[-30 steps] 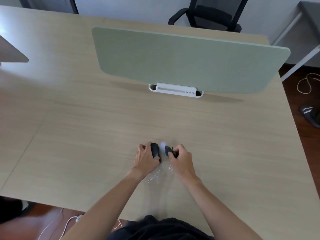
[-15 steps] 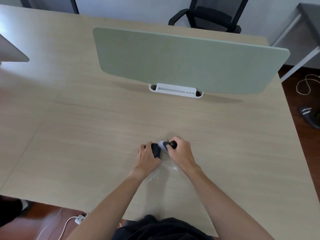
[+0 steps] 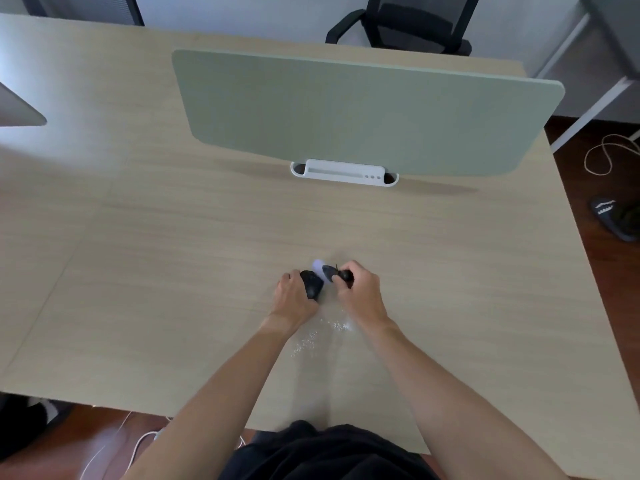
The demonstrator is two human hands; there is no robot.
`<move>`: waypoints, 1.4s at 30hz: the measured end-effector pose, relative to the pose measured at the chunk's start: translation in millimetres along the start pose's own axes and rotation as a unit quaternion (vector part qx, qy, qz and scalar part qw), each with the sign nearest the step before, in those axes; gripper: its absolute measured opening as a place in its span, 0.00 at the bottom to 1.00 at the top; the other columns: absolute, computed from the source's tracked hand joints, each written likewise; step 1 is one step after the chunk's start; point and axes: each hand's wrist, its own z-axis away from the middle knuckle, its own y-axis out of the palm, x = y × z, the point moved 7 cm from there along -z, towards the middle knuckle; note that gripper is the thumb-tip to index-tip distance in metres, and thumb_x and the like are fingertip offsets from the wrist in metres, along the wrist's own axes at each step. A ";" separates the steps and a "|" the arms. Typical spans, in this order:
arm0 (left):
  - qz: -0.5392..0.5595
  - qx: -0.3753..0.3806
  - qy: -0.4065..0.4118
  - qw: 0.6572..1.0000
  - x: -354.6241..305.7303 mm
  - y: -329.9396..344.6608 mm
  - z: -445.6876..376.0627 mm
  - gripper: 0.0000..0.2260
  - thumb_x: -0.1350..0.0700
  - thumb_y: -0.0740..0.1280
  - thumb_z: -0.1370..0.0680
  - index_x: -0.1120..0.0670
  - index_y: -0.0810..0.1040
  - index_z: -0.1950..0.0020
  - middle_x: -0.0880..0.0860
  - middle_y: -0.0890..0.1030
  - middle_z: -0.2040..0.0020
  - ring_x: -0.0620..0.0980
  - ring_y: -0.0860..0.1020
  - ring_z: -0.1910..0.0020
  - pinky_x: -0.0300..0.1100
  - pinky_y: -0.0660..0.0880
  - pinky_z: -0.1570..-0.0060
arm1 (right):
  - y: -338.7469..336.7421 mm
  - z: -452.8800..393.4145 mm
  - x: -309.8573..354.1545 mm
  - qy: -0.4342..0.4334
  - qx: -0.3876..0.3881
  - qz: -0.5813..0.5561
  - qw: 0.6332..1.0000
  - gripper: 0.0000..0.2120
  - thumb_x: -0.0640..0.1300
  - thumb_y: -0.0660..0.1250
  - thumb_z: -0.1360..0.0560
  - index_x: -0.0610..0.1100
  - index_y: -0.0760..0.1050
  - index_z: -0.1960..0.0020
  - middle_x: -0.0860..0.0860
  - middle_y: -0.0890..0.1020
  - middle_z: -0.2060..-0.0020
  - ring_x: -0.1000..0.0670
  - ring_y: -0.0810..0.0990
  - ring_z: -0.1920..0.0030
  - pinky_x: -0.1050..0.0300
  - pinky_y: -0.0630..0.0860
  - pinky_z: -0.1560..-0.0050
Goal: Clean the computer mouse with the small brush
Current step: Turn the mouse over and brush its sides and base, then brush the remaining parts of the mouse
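Note:
A black computer mouse [image 3: 311, 284] rests on the wooden desk [image 3: 173, 271], and my left hand [image 3: 294, 296] grips it from the left side. To its right, my right hand [image 3: 360, 292] is closed around a small brush [image 3: 329, 271] with a dark handle and a pale tip. The brush head points left, close to the far end of the mouse. Whether the bristles touch the mouse is too blurred to tell.
A green divider panel [image 3: 363, 112] in a white base [image 3: 344, 172] stands across the desk behind my hands. Small shiny specks [image 3: 322, 332] lie on the desk between my wrists. A black office chair [image 3: 408, 26] stands beyond the far edge.
My right hand has moved the brush up and away along the mouse, then slightly to the right. My left hand has kept its hold on the mouse.

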 end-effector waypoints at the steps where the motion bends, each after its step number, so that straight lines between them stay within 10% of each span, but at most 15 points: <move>1: -0.002 0.004 0.004 1.000 -0.7 -1.2 -1.3 0.20 0.58 0.68 0.30 0.61 0.70 0.39 0.59 0.73 0.42 0.60 0.73 0.42 0.47 0.72 0.45 | 4.9 0.2 -0.4 0.004 0.014 0.013 1.000 0.07 0.40 0.67 0.26 0.42 0.71 0.61 0.50 0.74 0.70 0.50 0.69 0.68 0.54 0.69 0.67; 7: -0.071 0.033 0.036 0.996 -3.6 -6.1 -6.7 0.21 0.54 0.68 0.30 0.54 0.72 0.38 0.54 0.76 0.42 0.58 0.73 0.41 0.49 0.72 0.44 | 10.1 16.0 -11.1 0.007 0.108 0.073 0.991 0.08 0.41 0.64 0.33 0.44 0.67 0.68 0.52 0.70 0.72 0.50 0.66 0.70 0.54 0.65 0.70; 12: -0.083 0.048 0.048 0.994 -4.4 0.5 -1.1 0.27 0.56 0.67 0.30 0.49 0.68 0.30 0.57 0.69 0.39 0.58 0.68 0.38 0.49 0.69 0.39 | -9.9 10.2 -23.4 0.037 -0.031 0.028 0.998 0.06 0.40 0.66 0.26 0.40 0.74 0.61 0.47 0.76 0.68 0.45 0.74 0.65 0.50 0.72 0.64; 20: -0.065 0.043 0.057 0.995 -5.6 0.6 -3.3 0.23 0.55 0.70 0.29 0.53 0.71 0.35 0.55 0.71 0.40 0.56 0.70 0.38 0.46 0.69 0.42 | 7.5 27.8 -17.2 0.019 0.078 0.046 0.996 0.15 0.37 0.67 0.31 0.50 0.66 0.71 0.54 0.69 0.74 0.53 0.65 0.71 0.58 0.63 0.70; 25: -0.084 0.042 0.092 0.991 -6.6 -3.8 -4.8 0.20 0.65 0.68 0.32 0.53 0.74 0.40 0.52 0.75 0.43 0.55 0.75 0.44 0.47 0.75 0.50 | -7.4 25.9 -25.5 0.054 -0.056 -0.051 0.996 0.10 0.37 0.67 0.25 0.48 0.73 0.62 0.52 0.76 0.69 0.54 0.71 0.69 0.63 0.68 0.67; 31: -0.095 0.062 0.136 0.984 -8.3 -6.7 -12.3 0.24 0.69 0.66 0.32 0.50 0.77 0.40 0.51 0.78 0.43 0.55 0.77 0.44 0.50 0.77 0.47 | 4.7 35.6 -35.5 0.036 0.052 0.031 0.998 0.07 0.37 0.67 0.31 0.43 0.71 0.67 0.48 0.75 0.72 0.52 0.70 0.70 0.54 0.69 0.69; 36: -0.106 0.074 0.151 0.980 -8.0 -8.1 -16.8 0.25 0.71 0.64 0.33 0.50 0.78 0.40 0.51 0.78 0.43 0.53 0.77 0.44 0.48 0.77 0.46 | -10.1 31.1 -33.2 0.045 -0.052 -0.027 0.997 0.13 0.35 0.66 0.26 0.48 0.70 0.65 0.53 0.73 0.71 0.56 0.69 0.71 0.61 0.69 0.68; 42: -0.107 0.089 0.163 0.977 -7.8 -7.0 -26.0 0.26 0.72 0.69 0.34 0.52 0.80 0.39 0.52 0.79 0.43 0.53 0.78 0.45 0.43 0.76 0.48 | 11.3 38.7 -32.9 0.003 0.074 0.038 0.997 0.06 0.36 0.65 0.34 0.43 0.70 0.68 0.52 0.74 0.74 0.52 0.68 0.72 0.54 0.66 0.72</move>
